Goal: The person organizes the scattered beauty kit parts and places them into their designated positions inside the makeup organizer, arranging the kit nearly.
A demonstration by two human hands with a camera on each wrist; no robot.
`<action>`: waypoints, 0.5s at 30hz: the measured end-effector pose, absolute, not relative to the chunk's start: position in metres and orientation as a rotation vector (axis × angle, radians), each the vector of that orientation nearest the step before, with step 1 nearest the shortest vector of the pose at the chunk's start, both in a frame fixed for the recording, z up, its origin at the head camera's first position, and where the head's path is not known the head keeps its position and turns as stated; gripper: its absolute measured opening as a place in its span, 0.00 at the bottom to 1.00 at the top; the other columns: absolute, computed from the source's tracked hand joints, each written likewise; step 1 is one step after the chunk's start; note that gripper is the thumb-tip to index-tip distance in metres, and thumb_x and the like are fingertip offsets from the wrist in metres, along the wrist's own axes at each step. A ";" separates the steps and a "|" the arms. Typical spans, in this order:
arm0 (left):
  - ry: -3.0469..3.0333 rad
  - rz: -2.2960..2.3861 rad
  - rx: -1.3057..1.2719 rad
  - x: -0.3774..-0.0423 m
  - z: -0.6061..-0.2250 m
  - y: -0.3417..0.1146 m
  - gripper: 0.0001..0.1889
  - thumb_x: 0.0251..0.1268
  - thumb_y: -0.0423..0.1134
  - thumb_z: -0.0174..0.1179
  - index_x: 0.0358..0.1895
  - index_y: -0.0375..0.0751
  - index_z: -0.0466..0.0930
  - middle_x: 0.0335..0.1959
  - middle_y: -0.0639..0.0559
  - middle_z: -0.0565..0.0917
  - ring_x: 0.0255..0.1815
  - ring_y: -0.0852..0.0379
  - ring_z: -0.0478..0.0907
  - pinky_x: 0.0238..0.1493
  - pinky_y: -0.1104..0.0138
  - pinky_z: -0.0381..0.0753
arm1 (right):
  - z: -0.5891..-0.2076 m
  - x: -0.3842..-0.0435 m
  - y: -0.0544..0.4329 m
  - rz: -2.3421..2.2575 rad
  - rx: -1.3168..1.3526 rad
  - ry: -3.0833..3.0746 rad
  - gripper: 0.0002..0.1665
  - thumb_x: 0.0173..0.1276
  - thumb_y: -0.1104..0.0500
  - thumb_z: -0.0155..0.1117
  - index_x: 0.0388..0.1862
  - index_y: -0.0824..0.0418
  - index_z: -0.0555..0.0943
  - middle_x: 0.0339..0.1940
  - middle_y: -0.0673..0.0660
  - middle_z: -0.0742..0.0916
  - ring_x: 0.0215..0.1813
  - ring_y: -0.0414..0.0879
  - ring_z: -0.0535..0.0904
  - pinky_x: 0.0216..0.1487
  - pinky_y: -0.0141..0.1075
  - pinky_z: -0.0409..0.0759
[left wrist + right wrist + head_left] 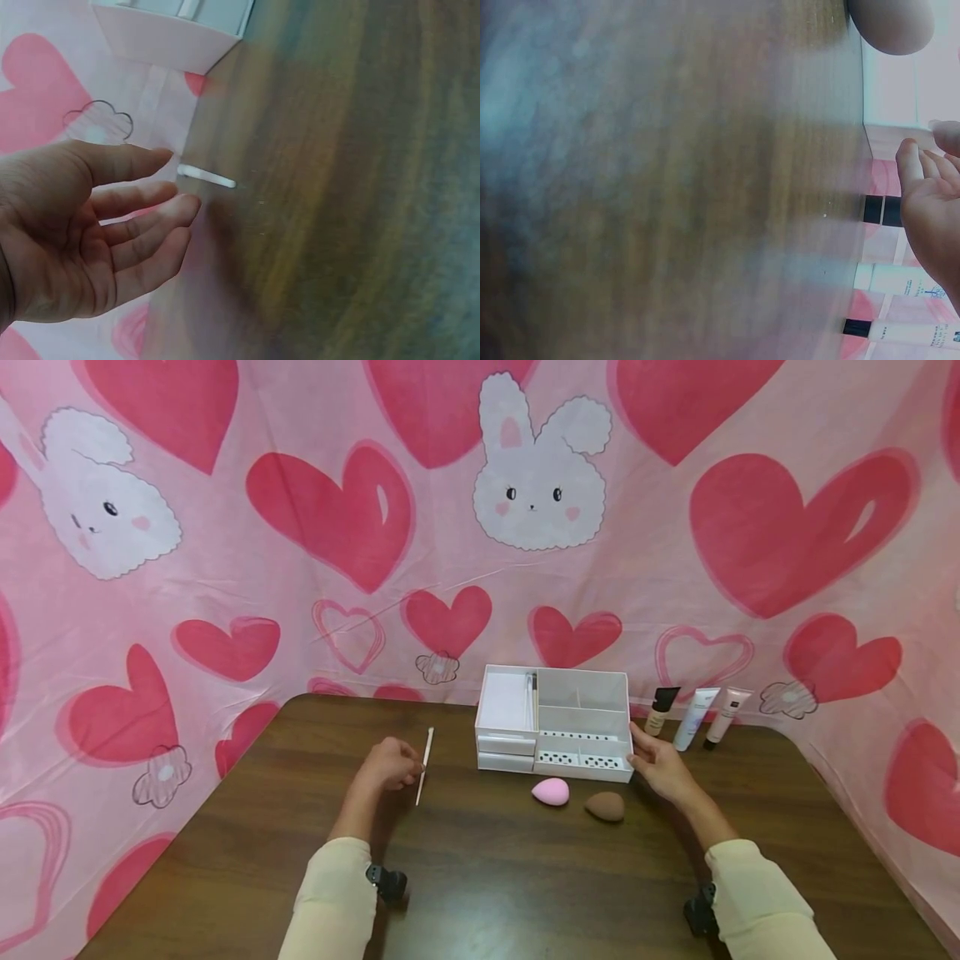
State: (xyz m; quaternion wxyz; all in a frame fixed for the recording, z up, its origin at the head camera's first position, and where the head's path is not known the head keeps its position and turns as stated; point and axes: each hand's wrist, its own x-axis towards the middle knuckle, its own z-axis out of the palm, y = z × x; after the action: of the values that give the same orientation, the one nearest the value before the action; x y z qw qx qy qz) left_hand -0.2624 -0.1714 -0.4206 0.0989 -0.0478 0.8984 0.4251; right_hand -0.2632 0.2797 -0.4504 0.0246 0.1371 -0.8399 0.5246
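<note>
In the head view my left hand (395,763) is beside a slender white stick (428,745) on the left half of the table, fingertips right at its middle. The left wrist view shows this left hand (97,225) with thumb and fingers apart and the white stick (206,177) just past the fingertips. My right hand (662,766) rests against the right side of a white desk organizer (506,737), its fingers fairly straight. In front of the organizer lie a pink makeup sponge (551,792) and a brown makeup sponge (605,807).
Behind the right hand stand a black-capped beige tube (661,710), a white tube (697,718) and a pale pink tube (726,718). Thin brushes (532,697) stand in the organizer. A pink heart-patterned cloth (442,552) hangs around the brown wooden table (480,877).
</note>
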 end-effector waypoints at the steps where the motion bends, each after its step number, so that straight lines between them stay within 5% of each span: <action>1: 2.667 1.244 -0.153 -0.262 -0.422 -0.171 0.09 0.61 0.32 0.65 0.42 0.30 0.84 0.25 0.46 0.88 0.22 0.61 0.79 0.25 0.70 0.81 | -0.450 -0.263 0.280 1.621 0.423 -2.599 0.37 0.71 0.79 0.51 0.76 0.82 0.52 0.76 0.80 0.59 0.72 0.70 0.62 0.52 0.11 0.71; 15: 2.852 1.009 -0.176 -0.263 -0.433 -0.164 0.07 0.50 0.34 0.73 0.21 0.39 0.85 0.13 0.55 0.78 0.16 0.62 0.74 0.21 0.73 0.77 | -0.450 -0.262 0.279 1.615 0.412 -2.610 0.37 0.71 0.78 0.51 0.76 0.81 0.52 0.76 0.80 0.60 0.72 0.70 0.62 0.54 0.13 0.73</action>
State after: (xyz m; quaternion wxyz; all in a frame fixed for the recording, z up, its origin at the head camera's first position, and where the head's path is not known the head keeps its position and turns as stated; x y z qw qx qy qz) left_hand -0.2628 -0.1639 -0.4328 0.0559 -0.0581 0.9397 0.3324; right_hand -0.2622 0.2790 -0.4497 0.0225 0.1330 -0.8426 0.5213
